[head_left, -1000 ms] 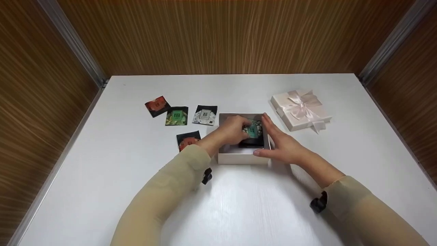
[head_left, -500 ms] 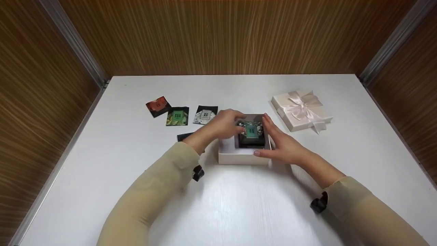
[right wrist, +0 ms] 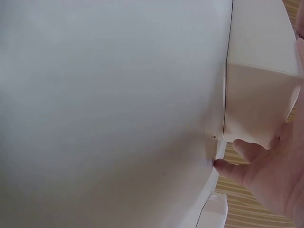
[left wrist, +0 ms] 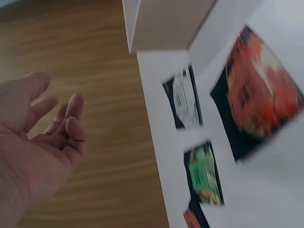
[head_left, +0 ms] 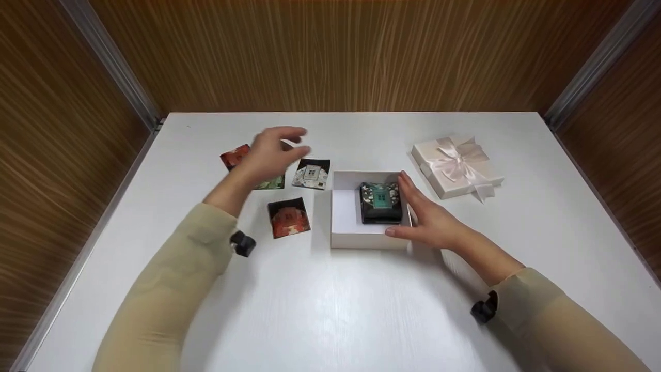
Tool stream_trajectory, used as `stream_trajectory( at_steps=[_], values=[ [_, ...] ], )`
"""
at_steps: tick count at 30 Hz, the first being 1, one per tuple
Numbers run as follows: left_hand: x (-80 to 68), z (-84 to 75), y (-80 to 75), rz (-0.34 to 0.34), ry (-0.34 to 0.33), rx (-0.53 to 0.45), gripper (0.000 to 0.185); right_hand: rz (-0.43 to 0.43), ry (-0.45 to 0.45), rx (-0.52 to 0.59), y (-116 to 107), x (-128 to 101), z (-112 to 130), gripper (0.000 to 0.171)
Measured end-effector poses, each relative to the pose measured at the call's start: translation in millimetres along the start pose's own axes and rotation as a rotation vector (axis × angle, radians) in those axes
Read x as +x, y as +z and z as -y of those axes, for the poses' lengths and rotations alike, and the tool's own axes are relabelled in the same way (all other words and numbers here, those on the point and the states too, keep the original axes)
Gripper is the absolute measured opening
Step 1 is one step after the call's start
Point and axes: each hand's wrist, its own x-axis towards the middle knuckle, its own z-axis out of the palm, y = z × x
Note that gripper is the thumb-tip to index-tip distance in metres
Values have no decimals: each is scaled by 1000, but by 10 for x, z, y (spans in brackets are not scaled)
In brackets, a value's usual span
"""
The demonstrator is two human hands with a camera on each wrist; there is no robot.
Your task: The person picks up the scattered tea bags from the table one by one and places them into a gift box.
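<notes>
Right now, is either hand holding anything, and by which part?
The left hand holds nothing; it hovers open above the packets. The right hand steadies the open white cardboard box by its right wall, fingers straight, thumb at the near corner.

box [head_left: 361, 235]: white | lid [head_left: 456, 166]: pale pink, ribbon bow | packets: red [head_left: 289, 217], green [head_left: 270, 182], white-black [head_left: 311, 174] | table [head_left: 330, 305]: white

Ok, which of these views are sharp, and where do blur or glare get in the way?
Head view: mostly sharp, though the left hand is motion-smeared and the table shows a soft sheen in front of the box. Left wrist view: the packets are blurred and their print is unreadable. Right wrist view: pale table fills the frame, with the box wall too close to show detail.
</notes>
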Motion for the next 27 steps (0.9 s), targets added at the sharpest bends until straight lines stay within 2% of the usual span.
stream_trajectory(
  at_steps=[3,6,12,19,27],
  values=[
    [-28,190,-162,-66,-42,17,53,-1,0,3,-3,-11,3,120],
    [-64,394,-261,-101,-80,30,53,-1,4,2,-6,-20,7,119],
    [-184,733,-336,-84,-92,50,53,-1,10,4,-11,-18,12,119],
    [-325,948,-283,-57,-95,29,50,7,14,5,-3,-7,1,120],
    [-426,1066,-132,-7,-86,12,53,0,5,12,-7,-9,-2,119]
  ],
)
